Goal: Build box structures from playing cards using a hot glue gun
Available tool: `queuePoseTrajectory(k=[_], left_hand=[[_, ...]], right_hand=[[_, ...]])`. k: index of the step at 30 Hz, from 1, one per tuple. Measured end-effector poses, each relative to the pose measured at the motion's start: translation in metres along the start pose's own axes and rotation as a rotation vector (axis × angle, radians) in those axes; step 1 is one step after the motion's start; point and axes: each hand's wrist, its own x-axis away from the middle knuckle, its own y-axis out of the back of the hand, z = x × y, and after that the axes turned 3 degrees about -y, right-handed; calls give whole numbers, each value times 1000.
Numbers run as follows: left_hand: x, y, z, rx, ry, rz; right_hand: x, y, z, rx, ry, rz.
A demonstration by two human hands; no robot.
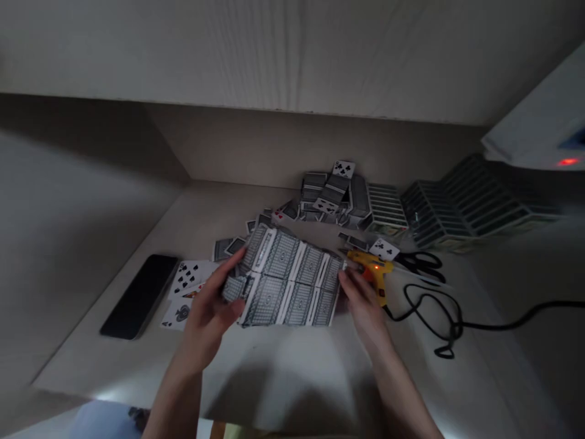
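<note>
Between my two hands is a boxy structure made of playing cards [287, 280], tilted, with patterned card backs facing up. My left hand [212, 305] grips its left end, thumb in front and fingers behind. At the right end, my right hand [361, 296] holds the edge with its fingertips. Just beyond the right hand lies a yellow hot glue gun [381, 277] with a small lit light, partly hidden by the structure and the hand. Several loose playing cards [185, 277] lie face up to the left, partly covered by my left hand.
A black phone [139, 297] lies at the left. Piled card stacks [336, 195] stand at the back, beside folded card structures [457, 201]. Black-handled scissors [425, 265] and a looping black cable [450, 329] are on the right. A shelf board [274, 55] overhangs the desk.
</note>
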Motion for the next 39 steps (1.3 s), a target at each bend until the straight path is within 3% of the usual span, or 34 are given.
queuePoseTrajectory(k=[2, 5, 7, 12, 17, 22, 29, 39], left_hand=[[-2, 2, 5, 19, 19, -28], [-5, 4, 6, 48, 21, -57], [-6, 2, 4, 80, 27, -61], [-9, -5, -2, 206, 101, -79], [-11, -12, 0, 288, 234, -239], [-13, -11, -4, 416, 334, -278], [-17, -2, -8, 490, 457, -293], [-18, 3, 2, 531, 488, -361]], right_hand=[[-2, 14, 2, 176, 45, -108], [-8, 44, 3, 462, 200, -387], [-13, 65, 3, 621, 159, -472], [-18, 90, 0, 667, -2, -379], [-14, 85, 8, 739, -88, -355], [-13, 81, 16, 821, -134, -352], [-16, 84, 12, 827, -122, -331], [-16, 97, -3, 770, -67, -289]])
